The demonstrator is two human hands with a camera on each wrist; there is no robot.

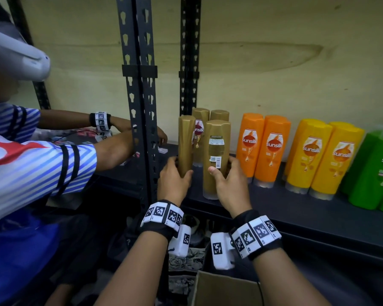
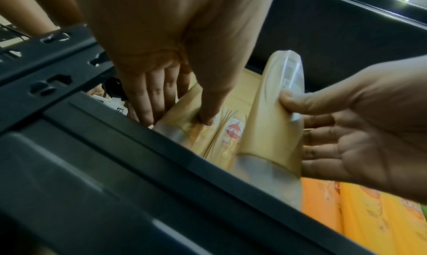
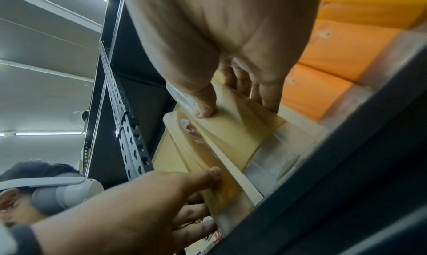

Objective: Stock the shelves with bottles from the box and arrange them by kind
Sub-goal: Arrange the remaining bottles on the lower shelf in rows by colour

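Two gold Sunsilk bottles stand upright at the left end of the black shelf (image 1: 296,214). My left hand (image 1: 179,171) grips the left gold bottle (image 1: 186,140) low on its body, thumb in front. My right hand (image 1: 223,167) grips the right gold bottle (image 1: 217,149), whose barcode label faces me. Two more gold bottles (image 1: 200,125) stand just behind them. In the left wrist view my left hand (image 2: 177,116) wraps its bottle (image 2: 182,123). The right wrist view has my right hand (image 3: 235,109) clasping its bottle (image 3: 233,136).
To the right stand orange bottles (image 1: 261,149), yellow bottles (image 1: 316,157) and green bottles (image 1: 372,175) in rows. A black slotted upright (image 1: 139,102) rises left of my left hand. Another person's arm (image 1: 111,151) reaches onto the neighbouring shelf. An open cardboard box (image 1: 221,290) sits below.
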